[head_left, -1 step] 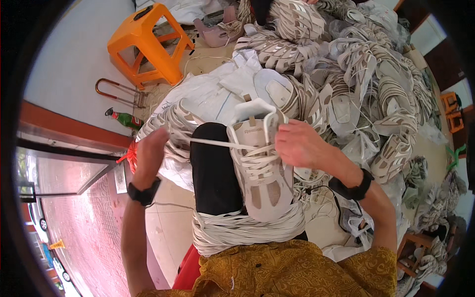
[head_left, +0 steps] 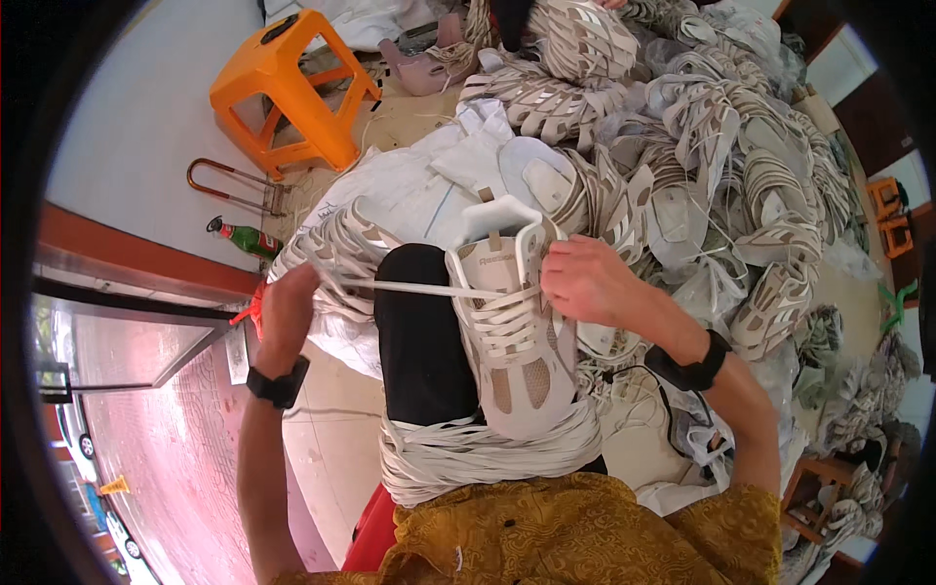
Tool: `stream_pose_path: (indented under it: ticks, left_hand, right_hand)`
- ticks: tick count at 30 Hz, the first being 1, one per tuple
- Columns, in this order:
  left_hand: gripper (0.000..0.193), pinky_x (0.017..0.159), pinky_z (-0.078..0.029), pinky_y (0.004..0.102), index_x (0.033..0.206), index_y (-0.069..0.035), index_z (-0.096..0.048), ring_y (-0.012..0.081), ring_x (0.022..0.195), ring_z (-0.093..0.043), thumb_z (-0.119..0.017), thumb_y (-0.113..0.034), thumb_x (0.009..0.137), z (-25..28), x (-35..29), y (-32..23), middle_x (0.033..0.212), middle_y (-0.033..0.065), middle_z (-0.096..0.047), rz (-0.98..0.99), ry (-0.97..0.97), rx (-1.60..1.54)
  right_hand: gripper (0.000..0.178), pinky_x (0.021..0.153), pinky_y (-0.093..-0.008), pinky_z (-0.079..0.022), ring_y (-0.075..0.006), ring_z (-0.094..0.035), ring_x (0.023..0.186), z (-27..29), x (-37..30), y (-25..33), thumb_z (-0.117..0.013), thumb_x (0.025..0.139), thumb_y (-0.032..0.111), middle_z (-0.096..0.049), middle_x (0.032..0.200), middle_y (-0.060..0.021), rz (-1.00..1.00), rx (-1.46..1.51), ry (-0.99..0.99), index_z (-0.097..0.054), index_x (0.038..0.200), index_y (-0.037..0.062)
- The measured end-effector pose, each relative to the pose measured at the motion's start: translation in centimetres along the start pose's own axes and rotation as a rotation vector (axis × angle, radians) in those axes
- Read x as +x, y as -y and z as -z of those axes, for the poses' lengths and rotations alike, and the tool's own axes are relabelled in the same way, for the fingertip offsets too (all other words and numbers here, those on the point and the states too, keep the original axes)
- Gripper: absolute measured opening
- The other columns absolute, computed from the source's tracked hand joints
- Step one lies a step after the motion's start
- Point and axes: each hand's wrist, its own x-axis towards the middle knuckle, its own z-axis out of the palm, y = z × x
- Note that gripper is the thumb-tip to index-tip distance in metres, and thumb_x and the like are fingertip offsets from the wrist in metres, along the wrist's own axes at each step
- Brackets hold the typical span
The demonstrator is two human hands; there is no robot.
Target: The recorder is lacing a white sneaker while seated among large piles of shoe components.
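A beige and white shoe upper (head_left: 514, 380) lies on my lap, toe toward me, with flat white lace crossing its front in several rows. From its upper eyelets a length of white shoelace (head_left: 414, 288) runs taut to the left over my dark trouser leg (head_left: 421, 341). My left hand (head_left: 290, 310) is closed on that lace, out beyond my knee. My right hand (head_left: 587, 281) is closed at the shoe's right eyelet edge; its fingertips hide what exactly they pinch. A thick bundle of white laces (head_left: 487, 453) drapes across my thighs.
White sacking (head_left: 409, 185) and stacked shoe uppers (head_left: 336, 244) lie ahead of my knees. A large heap of uppers (head_left: 702, 127) fills the right. At the left stand an orange stool (head_left: 283, 93), a green bottle (head_left: 252, 237) and a glass door (head_left: 146, 336).
My left hand has shifted slightly left and toward me, with the lace stretched along. My right hand has stayed almost in place at the shoe.
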Motion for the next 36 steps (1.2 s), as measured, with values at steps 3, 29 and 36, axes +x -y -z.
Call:
stream_pose_path:
  ticks: [3,29,36]
  left_hand:
    - [0.006,0.057,-0.044,0.0385,0.08,-0.003,-0.055,0.0316,0.068,-0.057,-0.05,-0.006,0.078,-0.5,-2.1,3.4,0.073,0.0149,-0.057,0.055,0.003,-0.042]
    - [0.023,0.045,-0.04,0.0209,0.079,0.001,-0.057,0.0082,0.05,-0.052,-0.045,-0.019,0.081,5.8,6.1,-16.2,0.071,0.0065,-0.056,-0.028,0.301,-1.091]
    - [0.021,0.045,-0.032,0.0204,0.094,-0.003,-0.053,0.007,0.049,-0.039,-0.044,-0.022,0.089,12.8,6.6,-1.5,0.074,0.0047,-0.055,0.251,-0.194,-1.637]
  right_hand:
    - [0.01,0.058,-0.0304,-0.042,-0.0189,-0.051,0.065,-0.9,-2.2,-1.1,-0.059,0.059,0.011,-0.05,0.063,-0.0028,-0.168,0.036,-0.045,-0.056,0.067,0.007]
    - [0.026,0.054,-0.0205,-0.039,-0.0075,-0.049,0.058,9.2,5.8,2.4,-0.06,0.067,0.005,-0.059,0.07,-0.0017,-0.578,0.546,-0.518,-0.06,0.092,0.0014]
    - [0.038,0.06,-0.0347,-0.039,-0.0219,-0.055,0.067,-3.5,5.7,3.0,-0.054,0.063,0.01,-0.056,0.063,-0.0068,-0.208,-0.232,-0.181,-0.058,0.101,0.0074]
